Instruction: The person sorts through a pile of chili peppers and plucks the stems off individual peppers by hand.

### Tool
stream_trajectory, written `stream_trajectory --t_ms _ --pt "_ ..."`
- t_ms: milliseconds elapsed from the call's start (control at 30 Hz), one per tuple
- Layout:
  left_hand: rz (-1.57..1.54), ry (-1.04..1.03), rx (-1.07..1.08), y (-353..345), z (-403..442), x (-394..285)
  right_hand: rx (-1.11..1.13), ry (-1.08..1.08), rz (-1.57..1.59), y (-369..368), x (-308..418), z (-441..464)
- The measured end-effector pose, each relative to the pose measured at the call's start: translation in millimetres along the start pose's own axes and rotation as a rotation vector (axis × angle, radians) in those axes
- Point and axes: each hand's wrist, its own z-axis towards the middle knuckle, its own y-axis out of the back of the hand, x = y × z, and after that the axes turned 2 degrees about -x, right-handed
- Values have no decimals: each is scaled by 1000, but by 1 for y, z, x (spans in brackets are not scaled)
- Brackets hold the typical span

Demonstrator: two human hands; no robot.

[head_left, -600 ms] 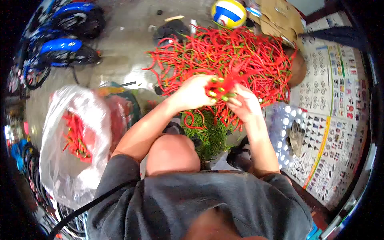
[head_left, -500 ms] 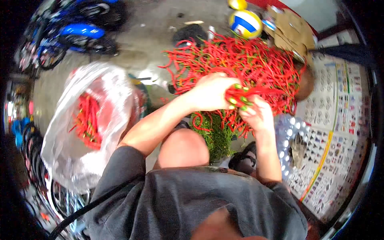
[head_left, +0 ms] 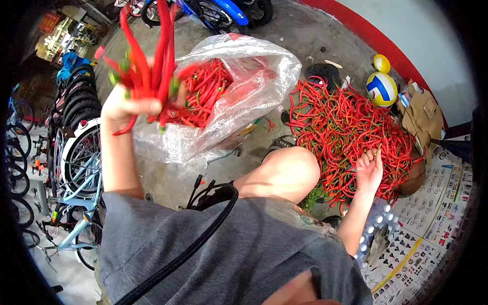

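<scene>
A bunch of long red chilies [head_left: 161, 61] is gripped in my left hand [head_left: 134, 104], raised at the upper left beside the clear plastic bag [head_left: 254, 48]. More red chilies [head_left: 208, 89] lie inside that bag, whose mouth faces up. Over the right part of the large chili pile [head_left: 338, 132] hovers my right hand [head_left: 369, 170], its fingers curled and the thumb and index finger near each other at a small green tip. Green stems [head_left: 314, 197] lie on the floor just below the pile, partly hidden by my knee.
Bicycles [head_left: 84, 178] and a row of black tires [head_left: 81, 96] stand at the left. A blue motorbike [head_left: 226, 12] is at the top. Behind the pile sit a yellow, blue and white ball [head_left: 381, 89] and cardboard [head_left: 424, 114]. A printed sheet [head_left: 432, 203] and a glove [head_left: 378, 246] lie at the right.
My view has turned left. The left hand has moved away from the right, up and left to the bag, with the chilies. My right hand has let go of the bunch.
</scene>
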Motion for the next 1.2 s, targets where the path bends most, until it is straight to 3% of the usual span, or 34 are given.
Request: stream_trajectory --t_ms 67,100,133,167,200,233,267,333,433,467,567,633,667,700,733,767,833,900,967,1033,1100,1200 --pt "580 237 78 7 -6 -8 3 3 -3 7 1 -2" --pt "905 490 158 2 3 -21 6 6 -4 9 0 -3" --pt "919 559 254 23 9 15 -32 21 0 7 0 -6" --pt "1427 522 381 28 21 29 -31 19 -5 8 1 -9" --pt "1597 427 273 38 28 55 -31 22 8 11 3 -9" --pt "1640 467 173 34 44 60 -29 29 26 12 4 -9" --pt "1588 413 -27 53 59 90 -31 39 3 13 7 -11" --pt "1508 450 -134 63 90 112 -47 73 1 10 10 -15" --pt "1505 412 154 86 129 181 -52 116 -11 16 18 -18" --pt "1441 458 160 81 133 191 -63 122 -8 17 21 -20" --pt "1528 567 223 53 145 164 -43 141 14 27 30 -22" --pt "1758 594 326 31 143 126 -120 187 -41 31 32 -23" --pt "1804 422 133 32 131 121 -159 218 -73 37 32 -21" --pt "1834 431 50 8 126 91 -194 249 -108 46 32 -18" --pt "1876 269 -94 -27 113 59 -243 329 -313 57 28 -13" --pt "1775 155 -314 -67 107 34 -293 398 -520 69 22 -8" --pt "1207 -340 -436 -120 93 19 -442 290 -1097 89 12 2" --pt "683 -530 -143 -169 92 30 -397 248 -1413 142 -9 23" --pt "524 -356 311 -218 121 56 -445 -61 -1526 134 -23 30" --pt "507 -259 591 -251 149 122 -360 -56 -1732 147 -31 49" --pt "507 -40 758 -269 178 178 -213 11 -1761 157 -43 74" --pt "608 99 748 -286 198 267 -193 -10 -1736 143 -65 113"
